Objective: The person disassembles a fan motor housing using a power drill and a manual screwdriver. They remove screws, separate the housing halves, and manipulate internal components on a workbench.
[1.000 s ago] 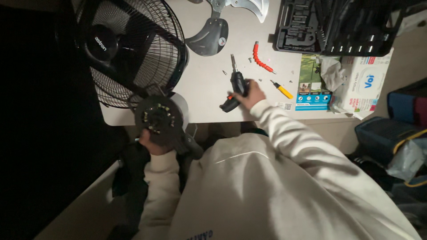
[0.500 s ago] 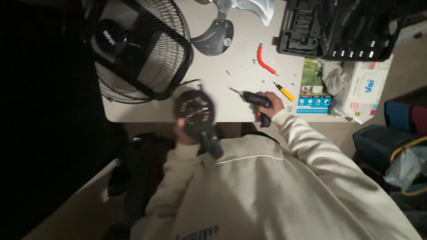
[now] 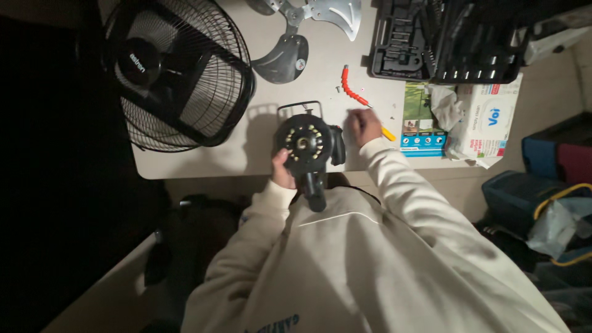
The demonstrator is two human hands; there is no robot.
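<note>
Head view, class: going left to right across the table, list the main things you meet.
Black fan guard → grey fan blade → left hand on the round black motor housing → right hand → tissue box.

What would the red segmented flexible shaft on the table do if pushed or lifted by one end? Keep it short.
The red flexible shaft lies in a slight bend and looks jointed, so it would probably droop rather than stay stiff. It looks thin, so likely light. On the smooth table it might slide or roll easily.
</note>
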